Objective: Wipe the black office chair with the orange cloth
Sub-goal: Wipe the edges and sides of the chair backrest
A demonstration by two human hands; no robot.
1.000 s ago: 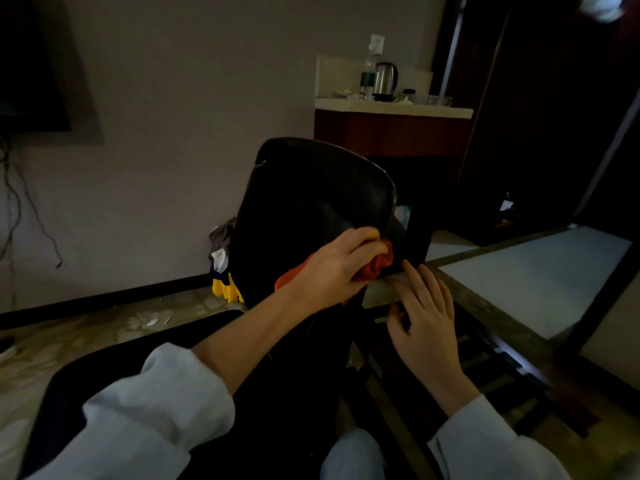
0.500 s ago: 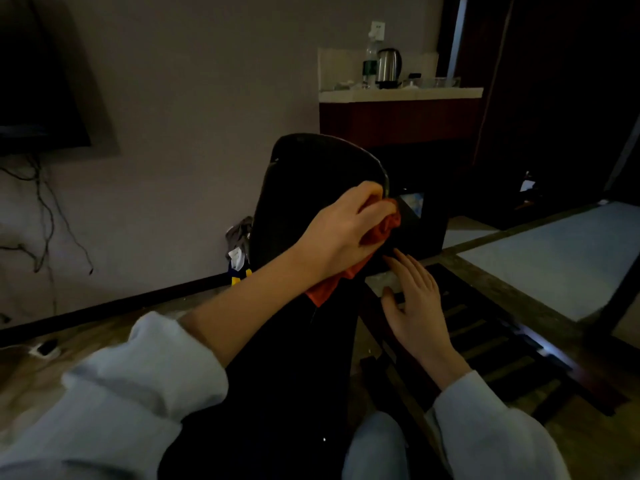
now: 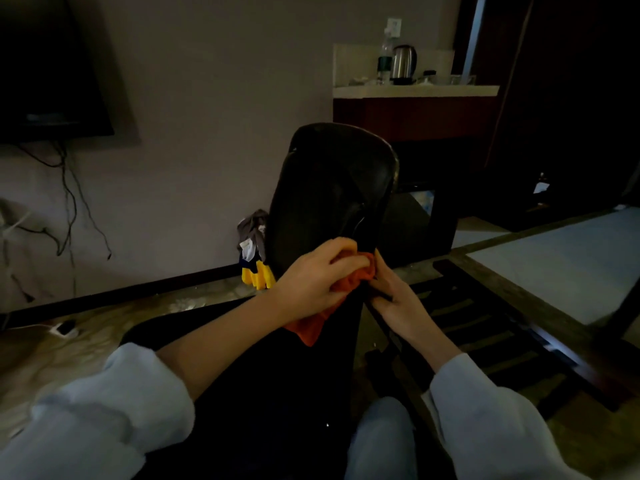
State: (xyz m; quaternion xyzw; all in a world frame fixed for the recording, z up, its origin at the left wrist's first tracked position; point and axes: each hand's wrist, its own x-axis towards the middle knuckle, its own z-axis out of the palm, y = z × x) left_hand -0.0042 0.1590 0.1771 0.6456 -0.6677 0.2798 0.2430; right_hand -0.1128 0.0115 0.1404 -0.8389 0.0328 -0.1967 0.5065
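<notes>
Two hands at work on the black office chair, dim room. The chair stands with its backrest towards the wall, seat close in front of the person.

Left hand: fingers curled tight over the bunched orange cloth, pressing it to the lower right part of the backrest. A loose corner of the cloth hangs down below the hand, against the dark chair.

Right hand: set against the right edge of the chair, just beside the cloth, one finger lying straight up and touching the orange bunch. Too dark to tell whether the other fingers hook round the edge or only rest there.

Both forearms are bare, pale blue sleeves pushed back.

Surroundings: a heap of grey and yellow fabric lies on the floor behind the chair, by the wall. A slatted wooden rack stands to the right of the chair. On the far counter a steel kettle stands just beside a clear bottle. A dark screen hangs on the wall at left, cables trailing beneath it, and a power strip lies on the floor.
</notes>
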